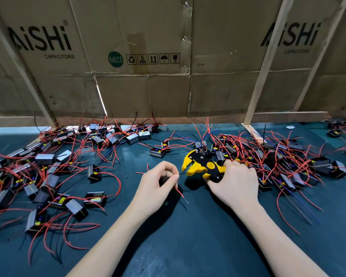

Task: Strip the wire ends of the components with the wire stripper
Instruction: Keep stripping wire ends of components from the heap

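Gripped in the right hand [236, 184], the yellow-and-black wire stripper [203, 164] pointed toward nine o'clock, its mouth spread wide. At that side the left hand [158, 182] pinched a black wire [181, 174] between thumb and forefinger, with a red wire [179, 192] trailing toward five o'clock. Heaps of components [44, 158] lay on the dark green table [188, 246] at nine and three o'clock.

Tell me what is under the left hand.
The left hand pinches thin wires; a red wire with a bared tip sticks out below it, over the dark mat. The palm covers whatever component they belong to.
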